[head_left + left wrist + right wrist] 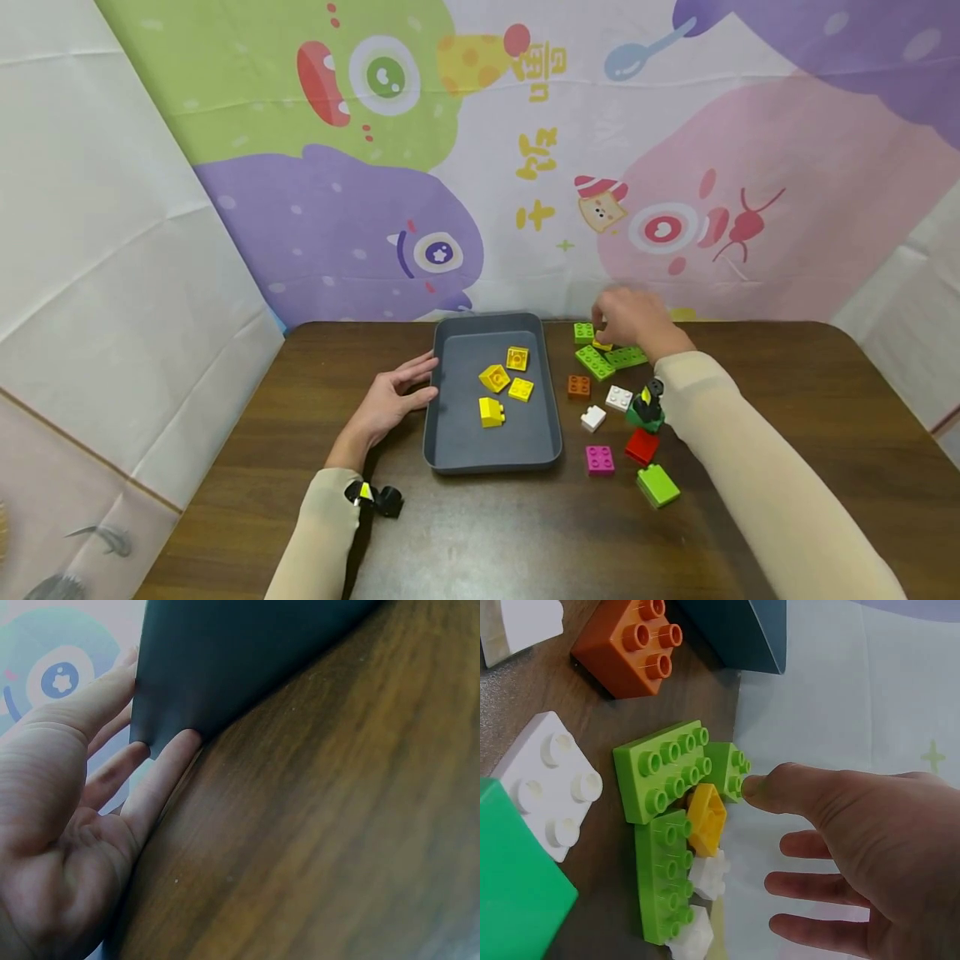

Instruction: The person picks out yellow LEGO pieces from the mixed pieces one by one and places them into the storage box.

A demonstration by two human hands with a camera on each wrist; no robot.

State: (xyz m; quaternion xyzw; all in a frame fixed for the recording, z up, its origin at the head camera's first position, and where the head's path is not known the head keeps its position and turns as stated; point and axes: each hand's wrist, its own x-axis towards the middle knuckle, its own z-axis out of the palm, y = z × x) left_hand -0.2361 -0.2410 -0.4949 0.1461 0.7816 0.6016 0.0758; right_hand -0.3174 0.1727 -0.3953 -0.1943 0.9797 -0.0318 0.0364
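My left hand [386,404] lies at the left side of a dark grey tray [457,442]. Its fingers are extended, and in the left wrist view the fingertips meet the tray's outer wall. Inside the tray are several yellow bricks [491,412]. At the back right, my right hand [630,321] reaches over a cluster of bricks with nothing in its grasp. In the right wrist view its fingers are spread apart, close by a yellow brick [707,820]. The thumb overlaps the edge of a small green brick [724,769]. Two long green bricks [660,772] lie beside the yellow one.
Right of the tray lie an orange brick [578,387], white bricks [618,398], a magenta brick [599,460], a red brick [642,447] and a lime green brick [657,486]. A dark green brick [517,877] is partly hidden under the right wrist. A patterned cloth [540,275] hangs along the table's back edge.
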